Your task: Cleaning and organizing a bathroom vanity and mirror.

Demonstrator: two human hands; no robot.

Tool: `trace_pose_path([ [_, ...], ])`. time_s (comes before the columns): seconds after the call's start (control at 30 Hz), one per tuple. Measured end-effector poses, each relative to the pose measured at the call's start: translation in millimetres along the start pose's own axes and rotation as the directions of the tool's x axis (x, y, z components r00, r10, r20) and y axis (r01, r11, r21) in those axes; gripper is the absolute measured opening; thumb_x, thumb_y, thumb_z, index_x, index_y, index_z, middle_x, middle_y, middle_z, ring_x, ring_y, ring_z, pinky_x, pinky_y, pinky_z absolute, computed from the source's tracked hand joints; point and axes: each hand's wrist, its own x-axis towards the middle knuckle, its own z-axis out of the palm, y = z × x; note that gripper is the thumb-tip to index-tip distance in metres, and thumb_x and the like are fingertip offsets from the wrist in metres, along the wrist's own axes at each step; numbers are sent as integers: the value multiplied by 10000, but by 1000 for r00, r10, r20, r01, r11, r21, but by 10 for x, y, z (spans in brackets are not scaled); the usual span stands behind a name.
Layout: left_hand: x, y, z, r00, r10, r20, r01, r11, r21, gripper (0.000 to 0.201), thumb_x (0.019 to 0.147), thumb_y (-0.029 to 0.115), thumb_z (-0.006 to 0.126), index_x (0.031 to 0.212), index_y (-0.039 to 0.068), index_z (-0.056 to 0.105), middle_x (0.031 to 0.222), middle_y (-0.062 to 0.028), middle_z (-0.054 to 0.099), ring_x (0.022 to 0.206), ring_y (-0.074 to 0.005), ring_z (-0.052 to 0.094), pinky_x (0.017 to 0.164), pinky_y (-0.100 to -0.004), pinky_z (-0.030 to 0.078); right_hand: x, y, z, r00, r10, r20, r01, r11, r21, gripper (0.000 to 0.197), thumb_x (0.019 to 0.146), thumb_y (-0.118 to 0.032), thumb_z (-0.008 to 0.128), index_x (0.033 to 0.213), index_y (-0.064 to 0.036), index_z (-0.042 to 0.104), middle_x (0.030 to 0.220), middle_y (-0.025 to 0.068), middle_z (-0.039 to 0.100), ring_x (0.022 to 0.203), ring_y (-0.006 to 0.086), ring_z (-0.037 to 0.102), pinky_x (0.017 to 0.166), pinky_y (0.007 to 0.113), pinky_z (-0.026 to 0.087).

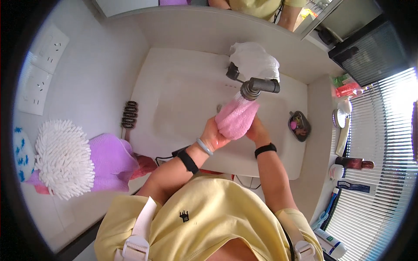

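Note:
Over the white sink [161,95], a pink cloth [237,119] hangs bunched under the dark grey faucet [263,85], and water runs from the spout onto it. My left hand [213,135] grips the cloth from its left side, the fingers partly hidden behind it. On the other side my right hand [259,130] is closed on the cloth's right edge, most of its fingers out of sight. Behind the faucet lies a crumpled white thing [254,58], perhaps a bag or cloth.
A soap dish [300,126] with small pink pieces sits in the sink's right side. At left lie a dark bristle brush [129,115], a white shaggy mitt [65,158] and a purple cloth [111,161]. Bottles and a toothpaste tube [329,243] line the right ledge.

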Motion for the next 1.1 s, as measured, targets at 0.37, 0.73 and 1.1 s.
trace_pose_path([
  [0.37, 3, 85, -15, 961, 151, 231, -255, 162, 953, 377, 917, 136, 566, 1283, 48, 550, 1246, -122, 631, 1121, -266, 620, 964, -403, 491, 281, -300, 75, 981, -186, 58, 194, 957, -214, 445, 912, -254, 634, 1289, -37, 540, 1232, 134, 626, 1069, 295, 642, 916, 444, 551],
  [0.73, 178, 250, -342, 954, 125, 273, -95, -737, 669, 447, 813, 303, 666, 1195, 87, 583, 1081, -153, 644, 974, -377, 598, 885, -513, 481, 140, -129, 400, 759, -644, 98, 90, -45, -995, 454, 668, -260, 812, 999, 17, 670, 1039, 194, 660, 947, 373, 654, 786, 445, 544],
  [1.1, 271, -11, -176, 998, -51, 25, 50, 999, 17, 546, 1015, 515, 395, 1364, 105, 488, 1305, -107, 568, 1167, -251, 582, 972, -457, 501, -398, 105, 629, 501, -665, 554, 678, -97, -729, 316, 618, -61, 780, 864, -69, 582, 1008, 110, 619, 944, 367, 574, 810, 420, 504],
])
